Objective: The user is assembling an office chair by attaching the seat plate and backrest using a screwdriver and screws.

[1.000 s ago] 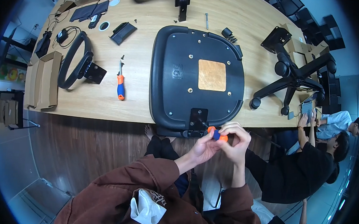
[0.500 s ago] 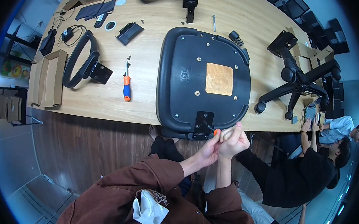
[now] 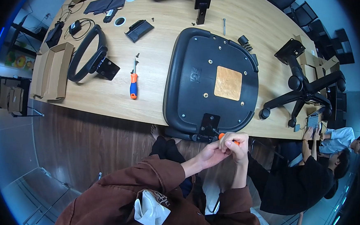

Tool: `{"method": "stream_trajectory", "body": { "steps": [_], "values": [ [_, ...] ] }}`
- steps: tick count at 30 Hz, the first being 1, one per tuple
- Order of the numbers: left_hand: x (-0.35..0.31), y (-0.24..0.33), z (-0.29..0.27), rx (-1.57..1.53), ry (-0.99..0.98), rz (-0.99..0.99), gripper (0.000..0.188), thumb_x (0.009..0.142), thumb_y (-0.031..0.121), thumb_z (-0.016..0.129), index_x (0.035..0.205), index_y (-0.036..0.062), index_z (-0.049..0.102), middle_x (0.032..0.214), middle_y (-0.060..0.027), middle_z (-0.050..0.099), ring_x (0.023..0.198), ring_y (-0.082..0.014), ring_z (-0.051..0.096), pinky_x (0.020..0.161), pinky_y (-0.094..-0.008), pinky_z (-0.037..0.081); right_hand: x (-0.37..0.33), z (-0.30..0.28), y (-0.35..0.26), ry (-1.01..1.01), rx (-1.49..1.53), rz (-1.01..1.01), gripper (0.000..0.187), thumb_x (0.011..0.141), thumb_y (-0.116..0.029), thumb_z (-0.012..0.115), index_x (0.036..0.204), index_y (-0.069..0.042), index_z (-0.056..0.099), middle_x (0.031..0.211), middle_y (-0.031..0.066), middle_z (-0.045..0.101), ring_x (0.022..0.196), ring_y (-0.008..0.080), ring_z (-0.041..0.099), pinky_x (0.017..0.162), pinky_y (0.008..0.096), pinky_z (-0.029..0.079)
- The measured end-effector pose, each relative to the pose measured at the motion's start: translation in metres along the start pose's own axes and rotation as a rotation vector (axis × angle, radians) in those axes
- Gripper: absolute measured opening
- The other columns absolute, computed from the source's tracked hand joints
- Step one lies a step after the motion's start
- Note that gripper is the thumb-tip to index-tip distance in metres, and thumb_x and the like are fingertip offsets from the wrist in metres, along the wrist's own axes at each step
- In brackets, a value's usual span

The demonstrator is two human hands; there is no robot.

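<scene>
Chair seat (image 3: 209, 79) on the table (image 3: 107, 91), between a screwdriver (image 3: 133, 83) at left and wheeled base (image 3: 306, 95) at right.

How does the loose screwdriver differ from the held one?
The loose screwdriver lies on the table; the held screwdriver is in the right hand. The loose screwdriver's handle shows fully; the held screwdriver's is mostly hidden. The loose screwdriver points toward the table's far side, the held screwdriver toward the black bracket. Both handles show orange.

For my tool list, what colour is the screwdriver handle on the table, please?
The handle is orange and blue; head view.
</scene>
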State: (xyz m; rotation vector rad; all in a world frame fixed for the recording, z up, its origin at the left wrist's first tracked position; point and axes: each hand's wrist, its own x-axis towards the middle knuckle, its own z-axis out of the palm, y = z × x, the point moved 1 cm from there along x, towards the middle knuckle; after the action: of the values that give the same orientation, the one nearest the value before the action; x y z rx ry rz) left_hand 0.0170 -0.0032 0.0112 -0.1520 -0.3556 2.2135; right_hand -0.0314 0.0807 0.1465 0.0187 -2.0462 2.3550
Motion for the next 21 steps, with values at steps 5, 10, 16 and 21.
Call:
{"method": "stream_trajectory", "body": {
  "steps": [5, 10, 16, 21],
  "values": [
    [-0.030, 0.021, 0.056, 0.717, 0.748, -0.156, 0.036, 0.103, 0.046, 0.065, 0.095, 0.0106, 0.064, 0.088, 0.0029, 0.058, 0.075, -0.0077, 0.053, 0.067, -0.0281, 0.044, -0.013, -0.018, 0.000, 0.056, -0.046, 0.081, 0.050, 0.095, 0.003, 0.061, 0.049, -0.002, 0.042, 0.049, 0.0028, 0.047, 0.045, 0.0090, 0.042, 0.047, 0.0270, 0.030],
    [-0.068, 0.100, 0.044, 1.613, 1.553, 0.799, 0.073, 0.079, 0.049, 0.091, 0.101, -0.0004, 0.041, 0.107, -0.0113, 0.040, 0.089, -0.0179, 0.042, 0.082, -0.0314, 0.043, -0.012, -0.013, 0.005, 0.240, -0.039, -0.003, 0.051, 0.096, 0.005, 0.057, 0.049, -0.003, 0.040, 0.047, 0.0018, 0.045, 0.042, 0.0093, 0.040, 0.045, 0.0275, 0.030],
    [-0.040, 0.194, 0.039, 1.306, 1.274, 0.604, 0.061, 0.077, 0.031, 0.092, 0.111, -0.0104, 0.062, 0.105, -0.0212, 0.071, 0.098, -0.0253, 0.070, 0.090, -0.0378, 0.054, -0.014, 0.008, 0.017, 0.261, -0.207, -0.134, 0.054, 0.102, 0.003, 0.046, 0.049, -0.005, 0.040, 0.047, 0.0044, 0.046, 0.041, 0.0114, 0.043, 0.044, 0.0265, 0.033],
    [-0.035, 0.177, 0.037, 1.372, 1.305, 0.787, 0.037, 0.082, 0.018, 0.087, 0.101, -0.0048, 0.065, 0.092, -0.0132, 0.073, 0.080, -0.0183, 0.068, 0.074, -0.0331, 0.056, -0.011, 0.026, 0.023, 0.580, -0.111, -0.149, 0.054, 0.099, 0.003, 0.054, 0.048, -0.005, 0.038, 0.047, 0.0017, 0.046, 0.041, 0.0080, 0.042, 0.044, 0.0251, 0.031]
  ]
}}
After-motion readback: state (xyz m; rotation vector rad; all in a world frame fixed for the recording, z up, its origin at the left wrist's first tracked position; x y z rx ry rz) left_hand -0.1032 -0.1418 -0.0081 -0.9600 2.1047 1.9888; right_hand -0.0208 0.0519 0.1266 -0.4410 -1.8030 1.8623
